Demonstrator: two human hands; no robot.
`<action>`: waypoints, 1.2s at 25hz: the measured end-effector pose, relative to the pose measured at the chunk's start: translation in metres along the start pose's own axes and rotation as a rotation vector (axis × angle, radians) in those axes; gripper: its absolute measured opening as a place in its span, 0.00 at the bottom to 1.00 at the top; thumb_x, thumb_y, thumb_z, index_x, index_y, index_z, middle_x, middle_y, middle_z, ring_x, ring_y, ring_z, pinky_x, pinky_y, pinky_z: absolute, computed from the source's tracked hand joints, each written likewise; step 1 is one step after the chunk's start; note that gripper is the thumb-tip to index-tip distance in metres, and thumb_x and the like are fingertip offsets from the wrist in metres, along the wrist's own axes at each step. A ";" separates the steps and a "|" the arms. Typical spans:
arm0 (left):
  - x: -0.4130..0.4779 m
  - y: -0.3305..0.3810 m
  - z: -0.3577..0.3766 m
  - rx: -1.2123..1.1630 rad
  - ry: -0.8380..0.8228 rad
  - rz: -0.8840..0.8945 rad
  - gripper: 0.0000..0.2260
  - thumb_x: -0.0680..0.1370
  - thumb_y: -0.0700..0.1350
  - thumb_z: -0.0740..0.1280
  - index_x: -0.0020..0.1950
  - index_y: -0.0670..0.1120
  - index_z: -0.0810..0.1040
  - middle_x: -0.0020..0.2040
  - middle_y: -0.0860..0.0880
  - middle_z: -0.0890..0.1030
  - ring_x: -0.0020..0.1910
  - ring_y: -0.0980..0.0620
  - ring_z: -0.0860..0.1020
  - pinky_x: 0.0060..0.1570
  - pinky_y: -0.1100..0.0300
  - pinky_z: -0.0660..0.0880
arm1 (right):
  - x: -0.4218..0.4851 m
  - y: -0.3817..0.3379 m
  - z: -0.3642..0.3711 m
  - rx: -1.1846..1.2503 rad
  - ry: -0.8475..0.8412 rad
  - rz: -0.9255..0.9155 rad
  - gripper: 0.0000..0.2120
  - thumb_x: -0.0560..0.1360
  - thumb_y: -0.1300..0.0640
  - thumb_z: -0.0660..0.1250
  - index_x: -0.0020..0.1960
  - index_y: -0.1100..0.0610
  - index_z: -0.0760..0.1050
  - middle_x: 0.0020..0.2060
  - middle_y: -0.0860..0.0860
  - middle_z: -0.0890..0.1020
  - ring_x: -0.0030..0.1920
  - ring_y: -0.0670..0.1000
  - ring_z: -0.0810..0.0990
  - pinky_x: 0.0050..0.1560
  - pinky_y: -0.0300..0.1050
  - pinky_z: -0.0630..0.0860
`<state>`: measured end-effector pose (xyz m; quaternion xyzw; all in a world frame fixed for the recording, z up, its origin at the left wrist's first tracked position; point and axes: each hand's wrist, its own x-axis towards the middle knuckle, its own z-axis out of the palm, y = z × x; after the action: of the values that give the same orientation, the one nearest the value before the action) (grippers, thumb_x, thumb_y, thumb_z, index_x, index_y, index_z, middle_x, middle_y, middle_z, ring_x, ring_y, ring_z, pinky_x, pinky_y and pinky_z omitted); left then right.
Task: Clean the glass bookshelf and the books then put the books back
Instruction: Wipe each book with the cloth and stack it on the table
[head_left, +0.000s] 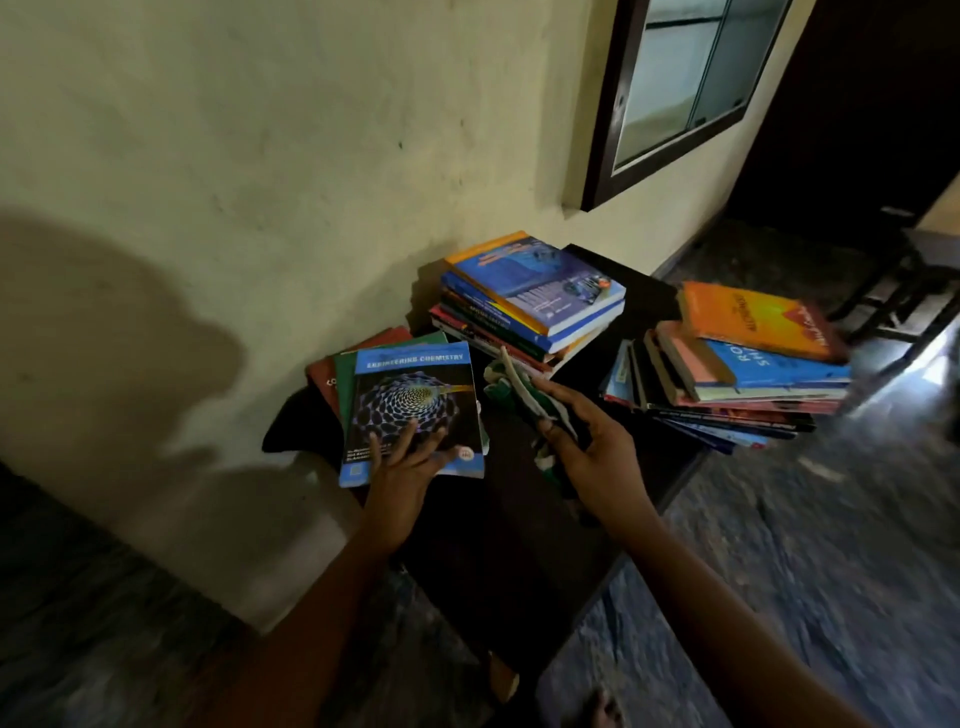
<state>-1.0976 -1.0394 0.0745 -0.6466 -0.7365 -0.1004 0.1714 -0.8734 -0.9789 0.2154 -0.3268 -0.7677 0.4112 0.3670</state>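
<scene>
- Left hand (408, 462) lies with its fingers straight and spread on the lower front cover of a blue-and-black paperback chemistry book (415, 395), pressing on it without curling round it.
- Right of frame centre, the right hand (592, 447) has fingers and thumb curled round a crumpled green-and-white cloth (511, 387). One end of the cloth sticks out toward the upper left and the other hangs below the palm.
- A dark table (519, 545) at mid-frame, against a pale yellow wall (260, 156), carries three piles of books.
- Three books can be counted in the left pile. The chemistry book is on top, a green book (345, 374) is under it, and a dark red book (323, 375) is lowest, both fanned out to the left.
- The middle stack (524, 317) is topped by a blue cover with an orange edge, and its books are too blurred to count.
- The right stack (737, 384), untidy at the table's right edge, has an orange book (753, 322) on top. I cannot tell how many books are in it.
- Lying cover up, the chemistry book has its long axis running from the lower frame toward the wall, with the title band at the far end and the spine on the left.
- One dark-framed glass-fronted cabinet (685, 78) sits in the wall at upper right. What is behind its panes cannot be made out.
</scene>
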 end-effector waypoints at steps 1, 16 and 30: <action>-0.002 -0.001 0.009 -0.012 -0.011 0.006 0.29 0.66 0.39 0.74 0.63 0.59 0.74 0.65 0.53 0.76 0.75 0.45 0.58 0.67 0.31 0.49 | 0.000 0.006 -0.001 -0.009 -0.007 0.011 0.22 0.77 0.62 0.63 0.59 0.35 0.70 0.40 0.48 0.83 0.36 0.54 0.81 0.38 0.48 0.77; 0.200 0.095 -0.052 -2.010 -0.351 -1.177 0.17 0.78 0.57 0.61 0.58 0.44 0.70 0.47 0.42 0.77 0.46 0.45 0.77 0.55 0.47 0.72 | 0.014 0.085 -0.075 -0.024 0.225 0.226 0.22 0.76 0.63 0.65 0.58 0.36 0.72 0.36 0.50 0.82 0.35 0.55 0.80 0.37 0.40 0.73; 0.209 0.080 -0.037 -1.861 -0.373 -1.206 0.17 0.81 0.48 0.60 0.65 0.40 0.68 0.61 0.37 0.74 0.49 0.39 0.79 0.54 0.49 0.72 | 0.041 0.092 -0.082 0.061 0.158 0.215 0.20 0.76 0.66 0.64 0.59 0.42 0.73 0.46 0.31 0.77 0.37 0.38 0.76 0.40 0.28 0.71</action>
<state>-1.0359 -0.8501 0.1822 -0.0660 -0.5816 -0.5793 -0.5672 -0.8076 -0.8727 0.1796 -0.4275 -0.6839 0.4443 0.3900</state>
